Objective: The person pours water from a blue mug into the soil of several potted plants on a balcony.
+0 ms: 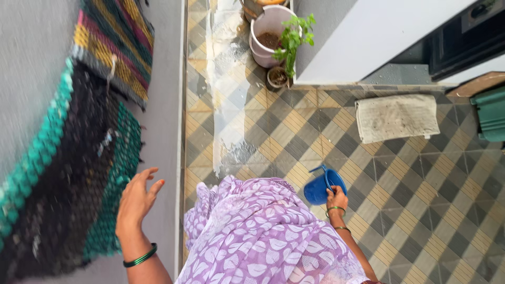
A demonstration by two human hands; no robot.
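Observation:
My right hand point(337, 200) grips the rim of a blue plastic mug point(323, 186), held low over the checkered tiled floor point(400, 179). My left hand point(135, 200) is raised with fingers spread, empty, in front of a grey parapet wall point(31, 63) where a teal and black woven mat point(68, 179) hangs. Green bangles circle both wrists. My purple leaf-patterned garment point(263, 236) fills the lower middle.
A striped multicoloured mat point(113, 44) hangs further along the wall. A white pot with soil point(269, 37), a leafy green plant point(292, 39) and a small pot point(277, 78) stand by a white wall. A wet streak point(226, 94) crosses the tiles. A grey doormat point(397, 117) lies near a green object point(490, 113).

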